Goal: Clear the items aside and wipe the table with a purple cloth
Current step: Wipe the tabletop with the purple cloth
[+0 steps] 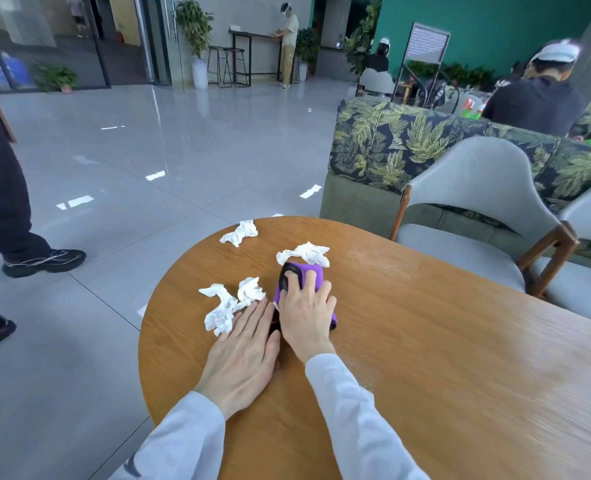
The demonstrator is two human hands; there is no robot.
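Wooden table [425, 358], rounded far-left end, fills the near right of the view. Grey tiled floor [131, 150] to the left and far side. Leaf-print sofa back [408, 140] far right, grey upholstered chair [477, 209] tucked against the table's far-right edge.

Both arms come in from the near edge, pale sleeves. Left hand [242, 355] lies flat, palm down on the tabletop, fingers extended and together, gripping nothing; fingertips touch the near edge of the near-left tissue wad [223, 311]. Right hand [306, 310] is just beside it on the right, pressed down on the purple cloth [316, 271], fingers spread over the top. Cannot tell whether the fingers curl around the cloth or only press on it.

Cloth is bunched near the table's far-left end, mid-width. A black item [289, 275] sits on its far-left part, partly under the right hand's fingers; what it is is unclear. More dark material shows between the two hands, unidentifiable.

Crumpled white tissues: the wad at the left fingertips, a smaller one [250, 289] just right of it beside the cloth, one [304, 253] touching the cloth's far edge, one [239, 233] near the table's far-left rim, apart from the rest.
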